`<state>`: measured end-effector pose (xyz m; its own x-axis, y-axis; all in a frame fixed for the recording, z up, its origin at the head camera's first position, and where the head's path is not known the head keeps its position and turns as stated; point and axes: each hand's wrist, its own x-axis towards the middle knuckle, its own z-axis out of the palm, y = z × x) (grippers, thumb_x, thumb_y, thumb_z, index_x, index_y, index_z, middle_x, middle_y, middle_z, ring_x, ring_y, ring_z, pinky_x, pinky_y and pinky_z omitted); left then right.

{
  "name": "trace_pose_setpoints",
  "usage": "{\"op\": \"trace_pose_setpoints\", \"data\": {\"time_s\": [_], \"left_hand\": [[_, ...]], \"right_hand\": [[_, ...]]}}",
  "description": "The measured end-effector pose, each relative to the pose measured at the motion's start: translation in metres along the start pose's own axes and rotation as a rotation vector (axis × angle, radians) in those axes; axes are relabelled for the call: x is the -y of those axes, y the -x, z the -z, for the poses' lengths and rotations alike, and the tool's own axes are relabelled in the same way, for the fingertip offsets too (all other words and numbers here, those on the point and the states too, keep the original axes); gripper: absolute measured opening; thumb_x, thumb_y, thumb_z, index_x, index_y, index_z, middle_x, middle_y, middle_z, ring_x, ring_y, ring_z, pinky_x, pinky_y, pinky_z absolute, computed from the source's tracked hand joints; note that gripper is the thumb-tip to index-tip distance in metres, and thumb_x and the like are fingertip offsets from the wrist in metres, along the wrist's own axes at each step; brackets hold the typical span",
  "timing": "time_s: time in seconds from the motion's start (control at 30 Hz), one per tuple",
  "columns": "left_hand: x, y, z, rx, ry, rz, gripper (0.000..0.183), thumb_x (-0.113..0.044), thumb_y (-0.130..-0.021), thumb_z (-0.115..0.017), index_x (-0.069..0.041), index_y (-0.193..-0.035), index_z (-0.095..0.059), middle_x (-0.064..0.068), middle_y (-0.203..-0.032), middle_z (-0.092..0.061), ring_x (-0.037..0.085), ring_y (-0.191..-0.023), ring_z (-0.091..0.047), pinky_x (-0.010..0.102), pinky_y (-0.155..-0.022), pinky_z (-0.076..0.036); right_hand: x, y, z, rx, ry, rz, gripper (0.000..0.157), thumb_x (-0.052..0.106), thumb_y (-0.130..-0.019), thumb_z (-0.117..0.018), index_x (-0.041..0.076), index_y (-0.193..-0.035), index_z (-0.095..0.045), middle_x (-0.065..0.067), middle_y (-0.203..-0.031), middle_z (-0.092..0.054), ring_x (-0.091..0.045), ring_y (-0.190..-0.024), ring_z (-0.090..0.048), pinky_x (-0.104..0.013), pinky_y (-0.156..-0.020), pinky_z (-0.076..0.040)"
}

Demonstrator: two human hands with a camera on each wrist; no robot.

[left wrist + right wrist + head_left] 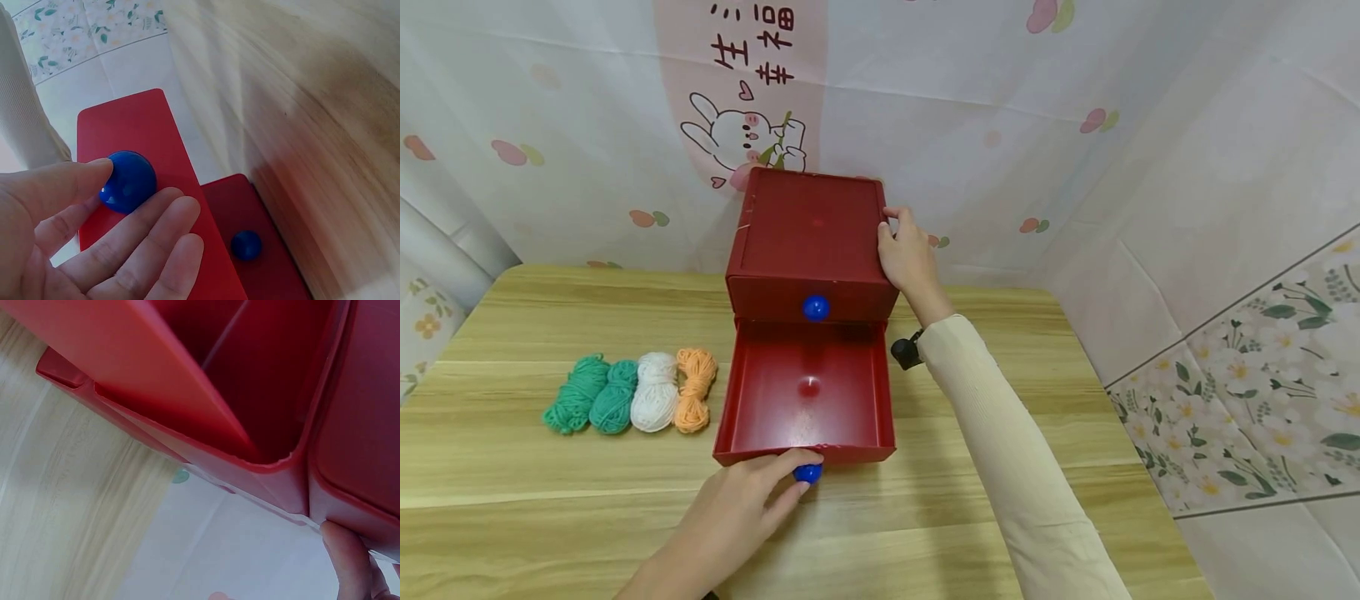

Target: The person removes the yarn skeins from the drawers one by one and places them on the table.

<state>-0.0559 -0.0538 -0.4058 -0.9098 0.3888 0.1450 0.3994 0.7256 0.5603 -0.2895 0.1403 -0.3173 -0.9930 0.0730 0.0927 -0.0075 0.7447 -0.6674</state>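
A red two-drawer box [816, 225] stands at the back of the table, its lower drawer [808, 392] pulled far out with nothing inside. My left hand [737, 508] pinches the round blue knob [129, 182] on that drawer's front between thumb and fingers. The upper drawer is closed, and its own blue knob [816, 307] is untouched. At the box's top right edge my right hand [910, 254] holds the side, fingers along the rim; in the right wrist view a fingertip [344, 550] presses against the red wall.
Left of the drawer lie two green yarn skeins [578, 393], a white skein [655, 392] and an orange skein [696, 390] in a row on the wooden table [550, 517]. A patterned curtain [940, 108] hangs right behind the box.
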Motion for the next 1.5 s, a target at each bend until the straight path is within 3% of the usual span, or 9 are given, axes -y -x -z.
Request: {"op": "trace_pose_setpoints", "data": {"time_s": [0.27,0.43,0.6,0.77,1.07,1.27,1.5], "left_hand": [[0.001,-0.008,0.004,0.015,0.036,0.069,0.027,-0.025,-0.083,-0.069,-0.033,-0.108,-0.064,-0.015,-0.070,-0.061,-0.002,-0.050,-0.035,0.015,-0.051,-0.034],[0.003,-0.013,0.005,-0.015,0.027,0.042,0.027,-0.024,-0.083,-0.070,-0.031,-0.108,-0.064,-0.011,-0.077,-0.067,-0.003,-0.051,-0.038,0.015,-0.050,-0.035],[0.004,-0.022,0.006,-0.011,0.040,0.062,0.025,-0.024,-0.083,-0.070,-0.030,-0.107,-0.065,-0.010,-0.081,-0.069,-0.002,-0.053,-0.041,0.016,-0.049,-0.035],[0.004,-0.029,0.006,0.004,0.049,0.100,0.024,-0.024,-0.085,-0.068,-0.029,-0.108,-0.066,-0.009,-0.077,-0.068,0.000,-0.052,-0.042,0.018,-0.045,-0.033],[0.012,-0.043,0.009,-0.008,0.061,0.089,0.023,-0.023,-0.085,-0.068,-0.027,-0.108,-0.066,-0.010,-0.065,-0.057,0.005,-0.047,-0.036,0.019,-0.044,-0.031],[0.013,-0.048,0.011,-0.005,0.065,0.080,0.022,-0.022,-0.084,-0.069,-0.025,-0.106,-0.066,-0.006,-0.076,-0.066,0.004,-0.057,-0.046,0.019,-0.048,-0.036],[0.012,-0.048,0.013,0.006,0.071,0.087,0.023,-0.022,-0.085,-0.068,-0.025,-0.107,-0.066,-0.006,-0.077,-0.067,0.004,-0.059,-0.050,0.019,-0.048,-0.037]], "right_hand": [[0.000,0.000,-0.001,0.004,0.008,-0.005,0.041,0.031,-0.100,-0.035,0.020,-0.139,-0.038,-0.012,-0.110,-0.060,-0.023,-0.095,-0.055,-0.038,-0.082,-0.043],[0.000,0.000,-0.001,0.002,0.009,-0.001,0.041,0.032,-0.100,-0.034,0.020,-0.139,-0.038,-0.012,-0.106,-0.060,-0.024,-0.094,-0.055,-0.039,-0.081,-0.043],[0.000,0.000,-0.001,-0.003,-0.003,-0.002,0.041,0.031,-0.100,-0.035,0.020,-0.139,-0.039,-0.011,-0.107,-0.061,-0.023,-0.093,-0.057,-0.038,-0.080,-0.044],[0.000,0.001,-0.001,-0.001,-0.010,0.004,0.041,0.032,-0.100,-0.035,0.020,-0.139,-0.039,-0.010,-0.105,-0.061,-0.022,-0.092,-0.057,-0.038,-0.078,-0.044],[0.000,0.000,-0.002,-0.003,-0.008,0.004,0.040,0.031,-0.100,-0.034,0.020,-0.138,-0.039,-0.010,-0.099,-0.061,-0.022,-0.086,-0.057,-0.037,-0.073,-0.043],[-0.001,0.000,-0.001,0.000,-0.026,0.009,0.041,0.030,-0.100,-0.034,0.019,-0.139,-0.039,-0.011,-0.097,-0.061,-0.022,-0.084,-0.056,-0.035,-0.072,-0.042],[0.001,0.001,0.000,0.005,-0.015,0.000,0.041,0.031,-0.100,-0.034,0.020,-0.139,-0.038,-0.011,-0.100,-0.061,-0.022,-0.085,-0.056,-0.036,-0.072,-0.043]]}}
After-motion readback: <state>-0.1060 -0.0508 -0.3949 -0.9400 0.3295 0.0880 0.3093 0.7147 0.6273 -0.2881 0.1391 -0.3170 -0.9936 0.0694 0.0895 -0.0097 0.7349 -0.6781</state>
